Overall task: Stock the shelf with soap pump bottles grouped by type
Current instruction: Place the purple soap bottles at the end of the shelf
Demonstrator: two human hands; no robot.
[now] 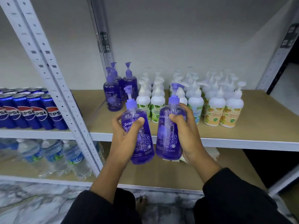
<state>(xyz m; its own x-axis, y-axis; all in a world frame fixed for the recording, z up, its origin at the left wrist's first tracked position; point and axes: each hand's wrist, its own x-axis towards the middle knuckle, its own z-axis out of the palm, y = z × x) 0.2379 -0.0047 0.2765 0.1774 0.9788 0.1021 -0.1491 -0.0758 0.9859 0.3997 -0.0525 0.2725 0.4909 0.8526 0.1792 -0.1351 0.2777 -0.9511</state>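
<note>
Left hand [127, 139] and right hand [186, 131] each grip a full, likely heavy, slick bottle [139, 136] mid-body; suitable hold.

Each of the two hands grips a purple pump bottle in front of the shelf [267, 120]: the left hand [125, 139] holds one purple Guardian bottle [142, 143], the right hand [186, 131] another [167, 143], both upright and just beside each other. On the shelf stand three more purple bottles [113, 96] at the left, then white green-label pump bottles [151, 109] and orange-label ones [226, 112]. Pepsi cans [37, 113] and water bottles [53, 156] fill the neighbouring rack.
</note>
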